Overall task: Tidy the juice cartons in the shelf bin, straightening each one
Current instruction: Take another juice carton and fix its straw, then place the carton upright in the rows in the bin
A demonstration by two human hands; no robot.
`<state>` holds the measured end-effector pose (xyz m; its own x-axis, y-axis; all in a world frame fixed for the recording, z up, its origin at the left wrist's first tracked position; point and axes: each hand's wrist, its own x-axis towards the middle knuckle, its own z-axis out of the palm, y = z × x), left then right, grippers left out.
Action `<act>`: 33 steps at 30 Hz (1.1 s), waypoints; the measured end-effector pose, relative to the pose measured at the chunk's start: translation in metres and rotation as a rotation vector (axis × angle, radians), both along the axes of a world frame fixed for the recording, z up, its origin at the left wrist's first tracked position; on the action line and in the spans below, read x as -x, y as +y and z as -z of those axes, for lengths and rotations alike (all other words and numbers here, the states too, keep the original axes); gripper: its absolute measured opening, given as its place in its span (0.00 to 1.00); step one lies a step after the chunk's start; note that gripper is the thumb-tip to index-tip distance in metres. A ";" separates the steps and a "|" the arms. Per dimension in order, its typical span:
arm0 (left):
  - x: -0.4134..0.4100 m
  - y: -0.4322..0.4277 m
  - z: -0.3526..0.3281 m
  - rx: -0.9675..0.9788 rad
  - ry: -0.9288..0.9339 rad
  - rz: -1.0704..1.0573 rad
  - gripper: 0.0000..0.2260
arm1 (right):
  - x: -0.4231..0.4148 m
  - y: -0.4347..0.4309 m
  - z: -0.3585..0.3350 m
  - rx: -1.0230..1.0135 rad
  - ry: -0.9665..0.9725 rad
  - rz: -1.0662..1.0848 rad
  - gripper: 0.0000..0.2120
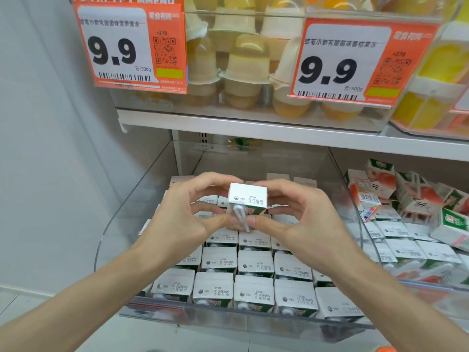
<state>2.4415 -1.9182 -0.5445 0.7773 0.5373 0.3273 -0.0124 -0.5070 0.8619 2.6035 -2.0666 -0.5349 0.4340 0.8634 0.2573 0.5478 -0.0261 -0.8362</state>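
While most of the cartons in the clear shelf bin [162, 189] already stand in neat rows, one juice carton [247, 199] is lifted above them, pinched between the left hand [187, 212] and right hand [291, 219]. The next bin's pile [406, 207] looks messy, so I'd guess plenty's left.

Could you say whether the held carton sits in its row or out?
Lifted out: left hand and right hand pinch the carton above the rows.
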 end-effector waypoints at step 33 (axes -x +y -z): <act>-0.131 0.033 0.015 -0.390 0.458 0.097 0.14 | -0.083 -0.006 -0.044 0.659 -0.638 0.367 0.22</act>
<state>2.5724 -1.8853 -0.5599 0.9249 0.3651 0.1063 0.2542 -0.8014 0.5415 2.6862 -2.0723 -0.4913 0.6503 0.7579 0.0520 0.7559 -0.6387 -0.1438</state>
